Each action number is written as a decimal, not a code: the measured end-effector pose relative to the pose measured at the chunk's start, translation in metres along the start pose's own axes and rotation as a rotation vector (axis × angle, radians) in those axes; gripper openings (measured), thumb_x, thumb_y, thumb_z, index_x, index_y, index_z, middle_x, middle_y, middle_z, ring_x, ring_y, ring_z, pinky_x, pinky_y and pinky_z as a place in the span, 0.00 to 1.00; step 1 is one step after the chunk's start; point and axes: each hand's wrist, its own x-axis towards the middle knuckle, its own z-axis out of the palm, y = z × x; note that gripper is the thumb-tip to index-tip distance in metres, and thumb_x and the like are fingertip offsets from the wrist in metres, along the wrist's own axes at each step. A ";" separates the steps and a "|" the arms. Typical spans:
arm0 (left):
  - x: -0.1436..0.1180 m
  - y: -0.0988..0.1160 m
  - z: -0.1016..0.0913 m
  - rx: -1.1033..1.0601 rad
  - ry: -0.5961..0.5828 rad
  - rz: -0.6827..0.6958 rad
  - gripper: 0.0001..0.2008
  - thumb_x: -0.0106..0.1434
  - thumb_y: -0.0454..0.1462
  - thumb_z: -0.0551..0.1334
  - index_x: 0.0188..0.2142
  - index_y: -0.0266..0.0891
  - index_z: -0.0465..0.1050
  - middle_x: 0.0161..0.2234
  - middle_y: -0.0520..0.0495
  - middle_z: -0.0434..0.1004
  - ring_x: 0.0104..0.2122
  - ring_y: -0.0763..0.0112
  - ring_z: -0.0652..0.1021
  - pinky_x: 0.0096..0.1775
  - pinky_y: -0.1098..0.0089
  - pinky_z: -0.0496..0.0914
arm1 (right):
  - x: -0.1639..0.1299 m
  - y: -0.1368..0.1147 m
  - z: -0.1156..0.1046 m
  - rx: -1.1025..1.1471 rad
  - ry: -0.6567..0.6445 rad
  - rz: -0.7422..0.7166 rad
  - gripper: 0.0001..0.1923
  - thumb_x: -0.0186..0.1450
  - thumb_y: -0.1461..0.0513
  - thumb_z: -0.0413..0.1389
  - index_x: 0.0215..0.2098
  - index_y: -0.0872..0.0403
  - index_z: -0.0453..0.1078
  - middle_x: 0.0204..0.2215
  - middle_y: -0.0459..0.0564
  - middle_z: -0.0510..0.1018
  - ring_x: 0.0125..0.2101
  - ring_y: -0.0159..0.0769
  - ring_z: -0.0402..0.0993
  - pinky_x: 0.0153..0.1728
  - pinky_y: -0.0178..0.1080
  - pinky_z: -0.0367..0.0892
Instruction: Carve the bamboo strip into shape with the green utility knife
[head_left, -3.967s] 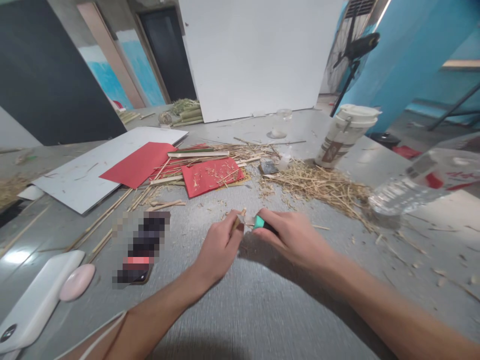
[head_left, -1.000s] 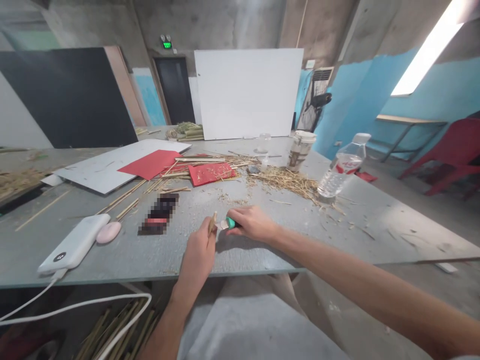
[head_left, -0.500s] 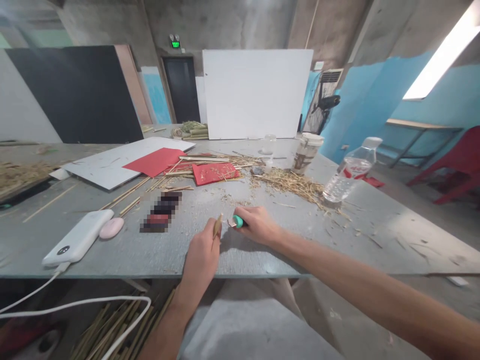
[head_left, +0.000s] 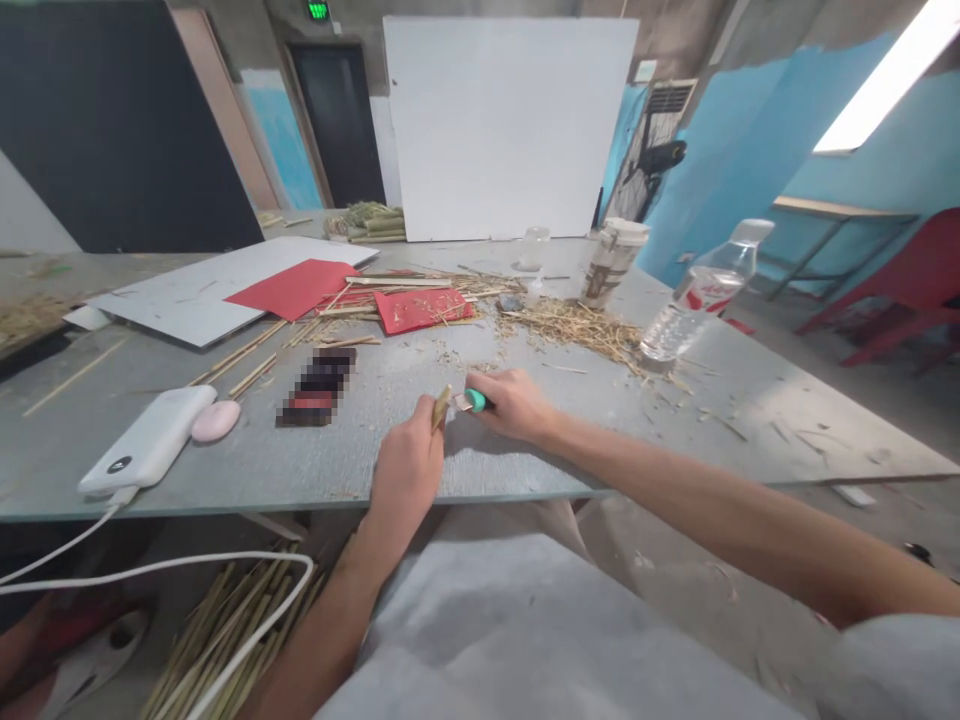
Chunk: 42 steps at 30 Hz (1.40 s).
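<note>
Bamboo, a short yellowish stick (head_left: 441, 407), is pinched upright in the curled fingers of the left hand (head_left: 409, 462), its tip poking out above the knuckles at the near edge of the table (head_left: 525, 480). Just beside it, a small knife with a teal handle (head_left: 475, 401) is gripped in the closed fingers of the right hand (head_left: 514, 403), the pale blade end pointed toward the stick and close to touching it.

For clean work, the stick is best kept braced low in the fist so that only a short length is left free, and the blade is best drawn in shallow strokes away from the holding fingers; a deep bite is likely to split the bamboo along the grain or slip toward the thumb.

The grey tabletop is littered with chips and a heap of straw-like shavings (head_left: 577, 328). Red paper (head_left: 411, 307) and long bamboo strips (head_left: 247, 365) are spread further back, beside a white board (head_left: 187, 295). A power bank (head_left: 146, 452) with a white cable, a pink oval object (head_left: 215, 421), a water bottle (head_left: 694, 305) and a lidded cup (head_left: 609, 262) are also set out. More bamboo is piled under the table. Blue-painted walls, a large white panel and a red chair (head_left: 900, 290) are seen beyond.
</note>
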 end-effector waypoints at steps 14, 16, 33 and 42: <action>0.000 0.008 -0.007 0.096 -0.051 -0.033 0.10 0.78 0.33 0.52 0.50 0.40 0.71 0.36 0.40 0.84 0.36 0.55 0.83 0.32 0.65 0.55 | 0.000 0.005 -0.002 -0.011 0.029 -0.057 0.21 0.75 0.52 0.62 0.61 0.53 0.73 0.57 0.55 0.78 0.50 0.43 0.79 0.50 0.51 0.79; 0.001 0.006 -0.006 0.076 -0.051 -0.001 0.10 0.79 0.35 0.51 0.49 0.40 0.71 0.35 0.41 0.83 0.35 0.56 0.82 0.32 0.65 0.55 | 0.000 0.006 0.000 -0.029 0.029 -0.044 0.21 0.75 0.52 0.62 0.61 0.53 0.73 0.57 0.55 0.78 0.50 0.43 0.80 0.50 0.51 0.79; -0.002 0.002 -0.005 -0.090 0.100 0.020 0.08 0.77 0.37 0.54 0.39 0.43 0.68 0.25 0.54 0.65 0.25 0.69 0.65 0.32 0.69 0.54 | 0.008 -0.018 -0.015 -0.028 0.149 -0.081 0.06 0.69 0.58 0.51 0.34 0.48 0.59 0.26 0.43 0.65 0.26 0.33 0.57 0.30 0.40 0.45; -0.003 0.000 -0.005 -0.113 0.056 0.017 0.09 0.78 0.38 0.52 0.40 0.43 0.67 0.26 0.54 0.65 0.26 0.69 0.65 0.33 0.68 0.54 | 0.006 -0.016 -0.013 -0.040 0.171 -0.071 0.11 0.74 0.55 0.49 0.35 0.49 0.63 0.26 0.45 0.67 0.27 0.34 0.60 0.30 0.40 0.46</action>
